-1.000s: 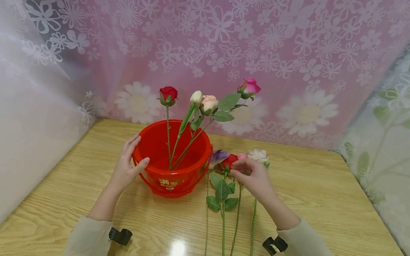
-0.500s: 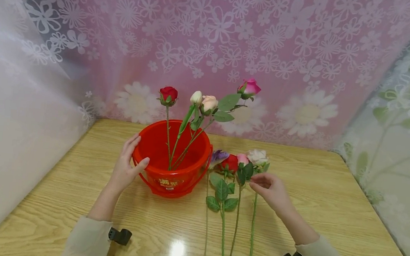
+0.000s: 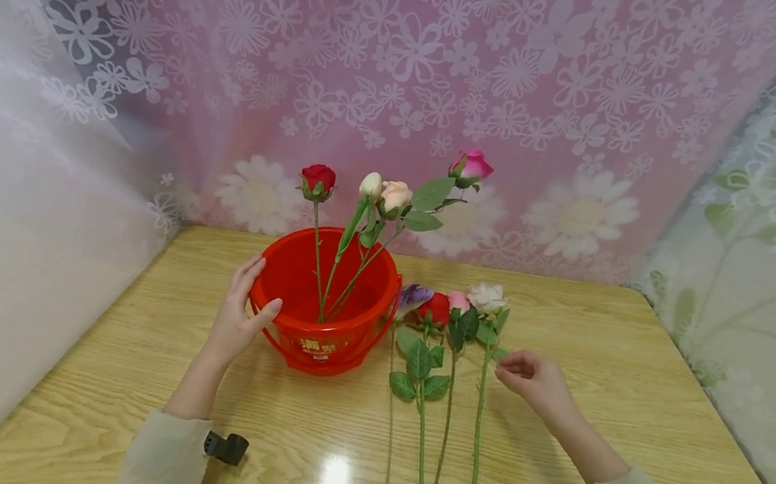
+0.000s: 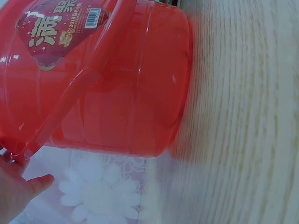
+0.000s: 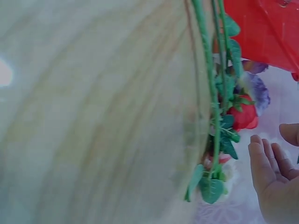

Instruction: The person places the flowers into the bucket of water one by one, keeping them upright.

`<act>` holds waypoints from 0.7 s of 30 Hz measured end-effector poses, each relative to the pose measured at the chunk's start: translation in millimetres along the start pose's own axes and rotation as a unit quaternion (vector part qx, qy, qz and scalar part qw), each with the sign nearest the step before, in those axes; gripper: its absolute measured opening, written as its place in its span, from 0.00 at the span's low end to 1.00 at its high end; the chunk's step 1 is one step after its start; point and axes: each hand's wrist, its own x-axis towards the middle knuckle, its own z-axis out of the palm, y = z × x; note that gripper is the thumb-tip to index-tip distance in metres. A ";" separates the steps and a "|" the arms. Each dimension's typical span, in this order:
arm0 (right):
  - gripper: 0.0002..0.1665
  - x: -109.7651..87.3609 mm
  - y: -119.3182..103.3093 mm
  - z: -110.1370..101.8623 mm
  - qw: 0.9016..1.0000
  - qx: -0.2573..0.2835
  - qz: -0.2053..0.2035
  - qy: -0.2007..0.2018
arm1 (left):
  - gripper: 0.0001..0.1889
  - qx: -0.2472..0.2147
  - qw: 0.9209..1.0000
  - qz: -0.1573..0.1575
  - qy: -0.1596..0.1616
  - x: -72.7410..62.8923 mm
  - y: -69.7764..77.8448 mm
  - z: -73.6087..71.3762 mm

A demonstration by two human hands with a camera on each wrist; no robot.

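Observation:
My left hand (image 3: 238,313) rests against the left side of a red bucket (image 3: 321,349), fingers extended along the rim and thumb apart from them. In the left wrist view the thumb (image 4: 39,184) stands free beside the bucket's handle (image 4: 70,91). Inside the bucket lean a red rose (image 3: 318,181), a white bud (image 3: 371,186), a peach rose (image 3: 396,196) and a magenta rose (image 3: 474,165). My right hand (image 3: 539,385) hovers just right of a white rose (image 3: 488,297), loosely bent and holding nothing. The right wrist view shows its fingers (image 5: 262,161) apart from the flowers.
Right of the bucket, a purple flower (image 3: 414,297), a second red rose (image 3: 435,307) and a pink rose (image 3: 458,301) lie on the wooden table (image 3: 623,420), stems toward me. A pink floral curtain (image 3: 406,57) hangs behind the table.
My right hand has moved right and toward me, from above the lying roses to beside the white rose's stem. My left hand and the bucket stay in place.

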 end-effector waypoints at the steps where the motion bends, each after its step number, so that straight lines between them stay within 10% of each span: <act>1: 0.18 -0.2 1.8 0.5 1.000 0.008 0.002 -0.003 | 0.33 0.003 1.000 -0.002 -0.001 0.5 -4.4 0.0; 21: 0.26 6.4 32.1 11.8 0.985 0.117 0.098 -0.081 | 0.33 0.002 1.000 0.002 -0.001 0.4 -15.3 0.9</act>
